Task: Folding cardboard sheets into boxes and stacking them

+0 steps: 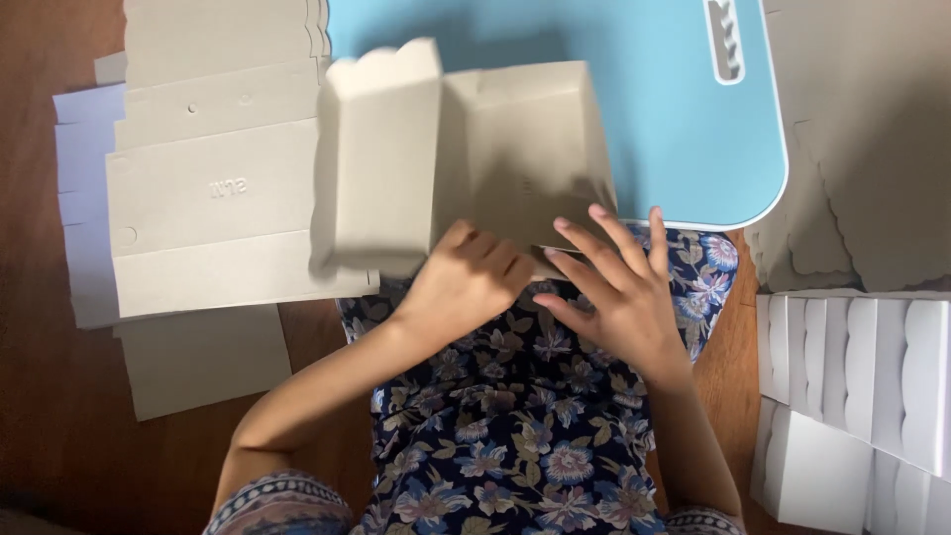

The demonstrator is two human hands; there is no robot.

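You're mid-fold on the grey cardboard box blank [466,149] at the blue worktop's [674,119] near edge, left hand [466,282] curled closed on its bottom edge, right hand [619,292] open, fingers spread flat; next probably needs that scalloped flap creased upright.

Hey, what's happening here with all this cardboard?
A person seated on the floor is folding a grey cardboard box blank over a light blue lap table. The left hand presses its near edge with curled fingers; the right hand lies spread on it. Flat blanks lie stacked to the left, folded white boxes to the right.
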